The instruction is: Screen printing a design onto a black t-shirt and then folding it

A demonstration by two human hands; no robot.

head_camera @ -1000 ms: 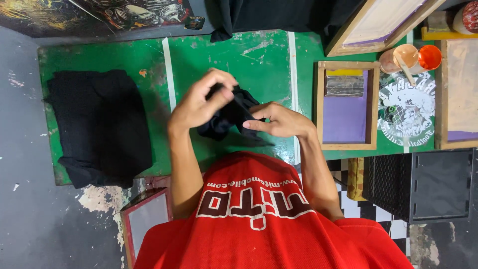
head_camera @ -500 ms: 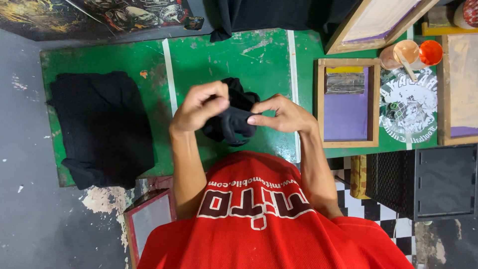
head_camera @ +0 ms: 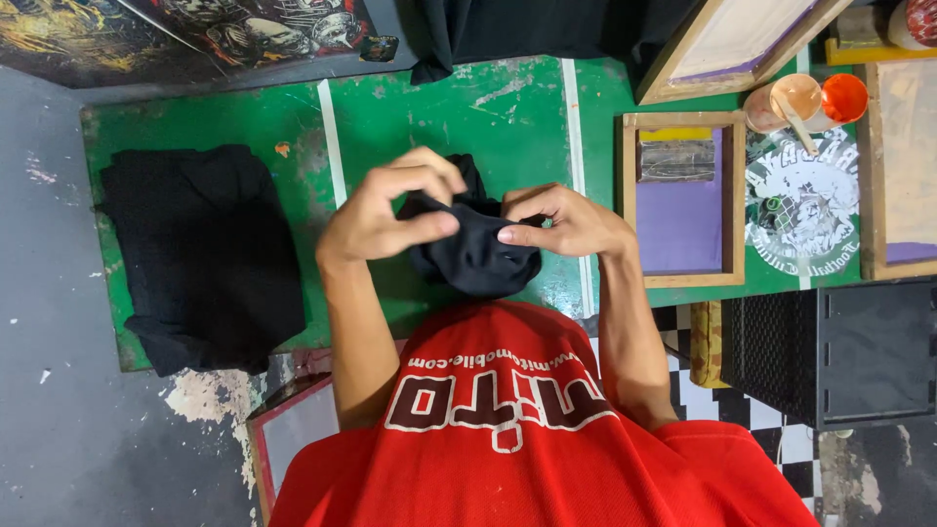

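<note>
A single head-worn camera looks steeply down from close above at the green table (head_camera: 254, 117).

Black cloth (head_camera: 475, 249), bunched into a soft lump, held up over the green table w/ white stripes. Plain dark fabric, matte, no print visible. Top edge gathered & pinched from both sides: left hand (head_camera: 390, 210) grips the left part w/ thumb & fingers curled over it, right hand (head_camera: 561, 222) pinches the right part, fingertips meeting near the middle. Folds run from the pinch pts down into a rounded bulge hanging on the near side. A small flap sticks up on the far side, between the hands. Sits approx. mid-scene; exact shape of the piece can't be told, too crumpled.
</note>
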